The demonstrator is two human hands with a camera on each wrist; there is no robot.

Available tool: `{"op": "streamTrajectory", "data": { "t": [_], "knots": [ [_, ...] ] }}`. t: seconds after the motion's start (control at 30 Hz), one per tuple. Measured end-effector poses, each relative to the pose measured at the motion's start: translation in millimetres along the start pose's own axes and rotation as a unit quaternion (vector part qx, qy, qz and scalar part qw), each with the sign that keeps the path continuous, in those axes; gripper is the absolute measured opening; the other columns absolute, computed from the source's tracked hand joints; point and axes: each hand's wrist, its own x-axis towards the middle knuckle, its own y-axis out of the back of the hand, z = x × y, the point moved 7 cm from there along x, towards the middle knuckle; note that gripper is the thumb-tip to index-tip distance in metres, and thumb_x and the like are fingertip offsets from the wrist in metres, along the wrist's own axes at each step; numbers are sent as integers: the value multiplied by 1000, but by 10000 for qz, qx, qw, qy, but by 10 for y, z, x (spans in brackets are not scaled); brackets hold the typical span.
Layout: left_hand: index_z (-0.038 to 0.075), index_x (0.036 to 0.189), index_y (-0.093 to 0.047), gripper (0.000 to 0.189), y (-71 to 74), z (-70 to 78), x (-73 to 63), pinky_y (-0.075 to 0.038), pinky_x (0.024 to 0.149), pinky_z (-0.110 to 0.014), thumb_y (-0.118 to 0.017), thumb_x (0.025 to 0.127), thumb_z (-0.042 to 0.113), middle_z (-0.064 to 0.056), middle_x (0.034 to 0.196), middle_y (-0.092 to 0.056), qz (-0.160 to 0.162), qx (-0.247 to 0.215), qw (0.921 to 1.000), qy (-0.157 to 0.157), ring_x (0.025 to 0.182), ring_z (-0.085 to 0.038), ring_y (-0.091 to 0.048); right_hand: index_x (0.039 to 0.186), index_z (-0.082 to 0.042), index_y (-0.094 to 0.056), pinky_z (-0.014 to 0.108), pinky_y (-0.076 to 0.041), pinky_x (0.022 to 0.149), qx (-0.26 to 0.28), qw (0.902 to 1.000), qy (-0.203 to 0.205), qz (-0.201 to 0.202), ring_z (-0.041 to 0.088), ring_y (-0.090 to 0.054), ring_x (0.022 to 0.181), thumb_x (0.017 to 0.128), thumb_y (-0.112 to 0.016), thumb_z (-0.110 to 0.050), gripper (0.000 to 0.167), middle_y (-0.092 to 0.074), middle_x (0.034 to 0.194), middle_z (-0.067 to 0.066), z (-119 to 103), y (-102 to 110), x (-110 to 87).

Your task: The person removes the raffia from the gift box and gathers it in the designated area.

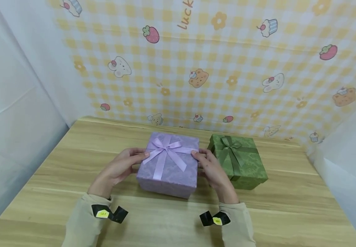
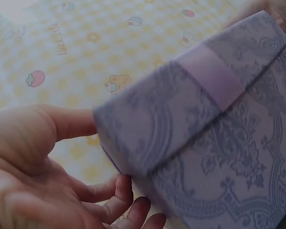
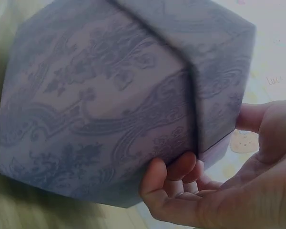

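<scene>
A purple patterned gift box [image 1: 178, 176] with a lilac ribbon bow [image 1: 165, 147] on its lid is between my two hands over the wooden table. On its left side my left hand [image 1: 123, 166] grips it, thumb at the lid's top edge and fingers lower down. Opposite, my right hand [image 1: 211, 168] holds the right side in the same way. Both wrist views show the lid's lower edge as a dark line above the box body [image 3: 86, 124], with fingertips [image 3: 183, 164] curled against the side there.
To the right, close beside my right hand, a green gift box [image 1: 252, 164] with a green ribbon bow stands on the wooden table [image 1: 289, 199]. A yellow checked cloth [image 1: 171, 61] hangs behind the table, with white sheets [image 1: 17, 85] at both sides.
</scene>
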Motion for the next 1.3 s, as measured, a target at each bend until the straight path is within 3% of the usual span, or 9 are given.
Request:
{"op": "streamTrajectory", "data": {
  "t": [0.2, 0.5, 0.73, 0.93, 1.07, 1.3],
  "knots": [
    [-14, 131, -31, 55, -43, 3, 7, -48, 78, -37, -54, 93, 17, -8, 100, -56, -26, -110, 9999, 70, 90, -17, -57, 135, -3, -33, 36, -45, 75, -190, 9995, 51, 238, 22, -53, 92, 93, -53, -42, 61, -47, 117, 17, -16, 55, -25],
    [-11, 129, -34, 50, -32, -5, -4, -48, 76, -37, -51, 95, 22, -6, 99, -54, 52, -47, 9999, 121, 90, -16, -54, 132, 2, -35, 34, -44, 77, -453, 9982, 199, 345, 25, -50, 98, 94, -50, -43, 61, -45, 120, 17, -29, 47, 8],
    [-12, 126, -38, 45, -26, 10, -5, -47, 79, -37, -46, 97, 22, -7, 101, -53, 113, 92, 9999, 61, 93, -18, -52, 132, 1, -36, 28, -44, 67, -701, 9964, 186, 447, 20, -54, 83, 96, -50, -37, 55, -48, 112, 17, -49, 71, 20],
    [-12, 131, -32, 53, -5, 30, -10, -49, 77, -32, -46, 98, 26, -14, 109, -53, 211, 342, 9992, 91, 91, -17, -57, 131, 0, -40, 28, -46, 58, -694, 9960, 274, 491, 19, -57, 72, 94, -53, -40, 56, -50, 106, 17, -49, 76, 42],
    [-13, 133, -31, 55, -21, 42, -7, -50, 76, -32, -47, 98, 27, -15, 110, -53, 146, 351, 9993, 51, 89, -17, -59, 131, -1, -43, 29, -46, 62, -850, 9932, 399, 692, 21, -55, 80, 94, -53, -40, 55, -52, 105, 16, -67, 101, 39],
    [-17, 130, -32, 56, -56, 25, 6, -50, 77, -31, -47, 97, 26, -11, 101, -55, 10, 125, 9999, 92, 88, -17, -58, 129, 1, -46, 37, -43, 84, -835, 9912, 561, 866, 27, -54, 97, 93, -53, -41, 57, -55, 112, 18, -95, 89, 36]
  ]
}}
